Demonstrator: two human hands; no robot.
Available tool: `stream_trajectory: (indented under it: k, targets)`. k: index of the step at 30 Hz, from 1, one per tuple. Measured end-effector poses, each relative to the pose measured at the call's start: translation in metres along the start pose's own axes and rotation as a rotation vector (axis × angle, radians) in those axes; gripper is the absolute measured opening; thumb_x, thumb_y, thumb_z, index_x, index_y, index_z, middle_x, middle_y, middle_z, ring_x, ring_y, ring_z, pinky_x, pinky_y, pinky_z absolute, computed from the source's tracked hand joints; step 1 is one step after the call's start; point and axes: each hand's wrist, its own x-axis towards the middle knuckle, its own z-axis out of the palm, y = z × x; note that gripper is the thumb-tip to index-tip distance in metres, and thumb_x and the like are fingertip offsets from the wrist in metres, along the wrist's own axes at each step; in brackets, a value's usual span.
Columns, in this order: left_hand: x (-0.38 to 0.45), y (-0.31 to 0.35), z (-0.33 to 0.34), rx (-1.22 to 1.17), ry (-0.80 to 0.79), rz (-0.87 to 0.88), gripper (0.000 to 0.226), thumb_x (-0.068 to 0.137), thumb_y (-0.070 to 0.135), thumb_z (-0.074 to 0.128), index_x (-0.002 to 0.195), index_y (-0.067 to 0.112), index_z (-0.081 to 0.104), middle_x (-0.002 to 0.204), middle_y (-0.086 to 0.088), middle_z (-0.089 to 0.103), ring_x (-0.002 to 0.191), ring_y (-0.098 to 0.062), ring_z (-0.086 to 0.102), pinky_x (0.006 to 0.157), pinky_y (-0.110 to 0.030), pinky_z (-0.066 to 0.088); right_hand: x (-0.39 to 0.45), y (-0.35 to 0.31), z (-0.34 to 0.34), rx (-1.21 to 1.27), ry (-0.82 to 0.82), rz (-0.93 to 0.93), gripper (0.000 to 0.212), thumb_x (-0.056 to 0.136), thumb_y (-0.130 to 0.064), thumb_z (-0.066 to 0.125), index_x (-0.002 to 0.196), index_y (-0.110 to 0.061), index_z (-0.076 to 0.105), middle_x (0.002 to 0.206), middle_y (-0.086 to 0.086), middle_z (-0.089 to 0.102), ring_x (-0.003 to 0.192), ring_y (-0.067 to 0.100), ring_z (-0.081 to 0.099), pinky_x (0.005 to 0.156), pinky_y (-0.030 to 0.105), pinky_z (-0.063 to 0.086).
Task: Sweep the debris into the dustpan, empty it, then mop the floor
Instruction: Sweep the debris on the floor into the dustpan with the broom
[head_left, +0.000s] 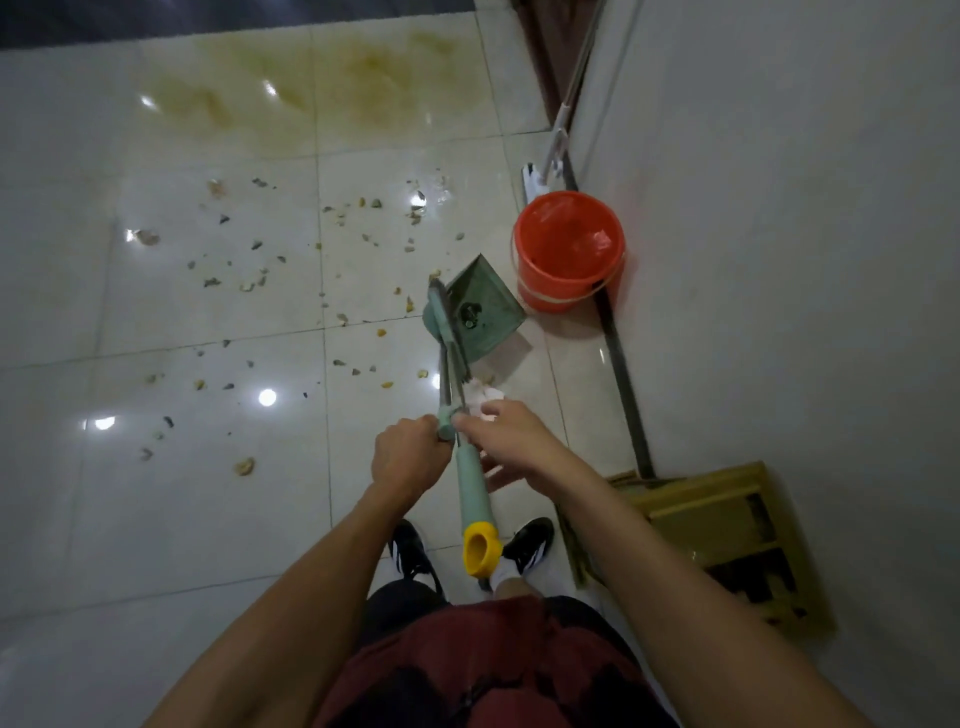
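A green dustpan (485, 306) stands on the tiled floor in front of me, with the green broom head (435, 312) pressed against its left side. Two handles rise from them to my hands. My left hand (408, 457) is closed around the top of the thin metal handle (445, 387). My right hand (511, 441) grips the light green handle (472, 486), which ends in a yellow cap (480, 556). Small stones and crumbs of debris (249, 270) lie scattered over the tiles to the left. A yellowish stain (332, 88) spreads farther away.
An orange bucket (569, 249) stands right of the dustpan by the white wall (779, 260). A mop (550, 156) leans on that wall behind the bucket. A yellow wooden frame (727, 530) lies at my right. White crumpled paper (485, 395) lies under my hands. My shoes (527, 545) are below.
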Motion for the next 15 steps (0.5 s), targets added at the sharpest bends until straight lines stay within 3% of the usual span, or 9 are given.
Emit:
stream_trajectory:
  k: [3,7,11,15]
  targets:
    - [-0.004,-0.027,-0.002,0.045,0.004,0.035,0.022,0.092,0.036,0.049,0.083,0.018,0.058,0.073,-0.003,0.065,0.063,-0.026,0.061,0.06,-0.034,0.053,0.006,-0.002,0.037,0.115,-0.091,0.135,0.021,0.095,-0.018,0.061,0.111,-0.007,0.055,0.083,0.015,0.068,0.061,0.03,0.07,0.053,0.037,0.057]
    - [-0.01,-0.056,0.0,0.051,-0.013,0.024,0.022,0.091,0.033,0.047,0.087,0.015,0.06,0.076,-0.006,0.066,0.066,-0.03,0.063,0.063,-0.037,0.055,0.014,-0.002,0.073,0.185,-0.039,0.17,0.012,0.085,0.007,0.048,0.091,-0.002,0.053,0.052,0.008,0.054,0.039,0.02,0.052,0.043,0.028,0.047]
    - [-0.022,-0.076,0.006,0.004,-0.059,-0.015,0.021,0.09,0.033,0.049,0.085,0.015,0.059,0.079,-0.008,0.067,0.069,-0.031,0.063,0.063,-0.036,0.054,0.017,0.008,0.103,0.062,0.009,0.147,0.012,0.084,0.007,0.049,0.081,-0.004,0.052,0.066,0.014,0.049,0.039,0.022,0.05,0.041,0.026,0.045]
    - [-0.023,-0.093,0.009,-0.043,-0.083,-0.027,0.02,0.087,0.033,0.052,0.086,0.014,0.06,0.082,-0.011,0.067,0.072,-0.034,0.064,0.063,-0.036,0.053,0.024,0.017,0.123,-0.058,0.038,0.077,0.012,0.086,-0.001,0.055,0.081,-0.012,0.058,0.064,0.011,0.054,0.036,0.021,0.053,0.039,0.026,0.046]
